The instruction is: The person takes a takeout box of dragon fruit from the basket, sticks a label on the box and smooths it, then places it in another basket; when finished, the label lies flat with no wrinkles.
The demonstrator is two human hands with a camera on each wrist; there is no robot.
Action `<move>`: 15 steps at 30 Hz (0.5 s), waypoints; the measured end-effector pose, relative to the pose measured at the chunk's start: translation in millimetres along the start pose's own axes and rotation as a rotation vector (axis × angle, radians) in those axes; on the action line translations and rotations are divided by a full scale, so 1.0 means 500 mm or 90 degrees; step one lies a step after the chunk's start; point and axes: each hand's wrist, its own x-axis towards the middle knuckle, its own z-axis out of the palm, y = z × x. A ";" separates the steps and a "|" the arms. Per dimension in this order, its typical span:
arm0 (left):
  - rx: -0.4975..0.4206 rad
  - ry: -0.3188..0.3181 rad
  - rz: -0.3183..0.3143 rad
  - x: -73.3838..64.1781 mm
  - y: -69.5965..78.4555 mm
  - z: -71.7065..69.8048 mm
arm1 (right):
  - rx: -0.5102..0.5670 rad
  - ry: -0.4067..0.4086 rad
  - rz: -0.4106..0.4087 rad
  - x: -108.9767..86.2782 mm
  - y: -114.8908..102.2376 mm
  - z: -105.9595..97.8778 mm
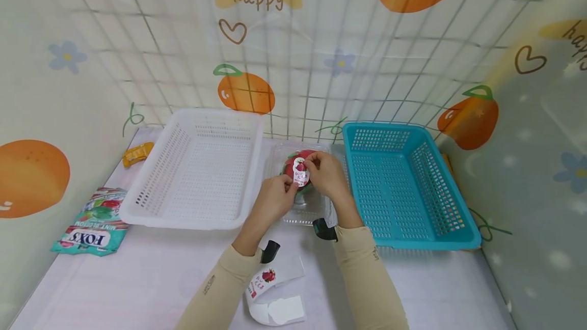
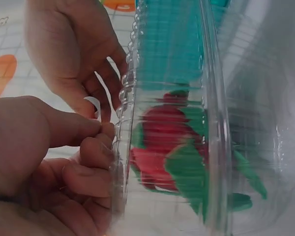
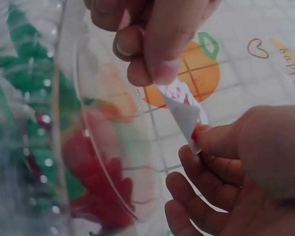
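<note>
A white sticker with a dragon fruit picture (image 1: pixel 300 173) is stretched between both hands over a clear plastic box (image 1: pixel 304 216). My left hand (image 1: pixel 273 196) pinches its lower left edge between thumb and fingers. At the upper right edge, my right hand (image 1: pixel 326 172) pinches it the same way. In the right wrist view the sticker (image 3: pixel 185 120) bends, and its plain back shows at a folded corner. Inside the box lies a red dragon fruit with green scales (image 2: pixel 162 130), partly covered by the sticker in the head view. The left fingers are right at the box's ribbed edge.
A white basket (image 1: pixel 183 222) stands left of the box, a teal basket (image 1: pixel 431 243) to its right. Between the forearms lies a curled sticker strip (image 1: pixel 286 309). A candy bag (image 1: pixel 91 223) and a small yellow packet (image 1: pixel 137 155) lie at the far left. Behind hangs a printed curtain (image 1: pixel 293 55).
</note>
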 end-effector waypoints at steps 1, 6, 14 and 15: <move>0.008 -0.004 -0.002 0.002 0.000 0.001 | 0.000 -0.002 0.004 0.002 0.001 0.002; 0.050 -0.031 -0.004 0.010 -0.003 0.003 | 0.000 -0.006 0.014 0.011 0.009 0.012; 0.064 -0.066 -0.011 0.022 0.000 -0.004 | -0.002 -0.009 0.028 0.019 0.020 0.021; 0.064 -0.071 -0.014 0.023 0.000 -0.005 | -0.004 -0.008 0.028 0.020 0.020 0.021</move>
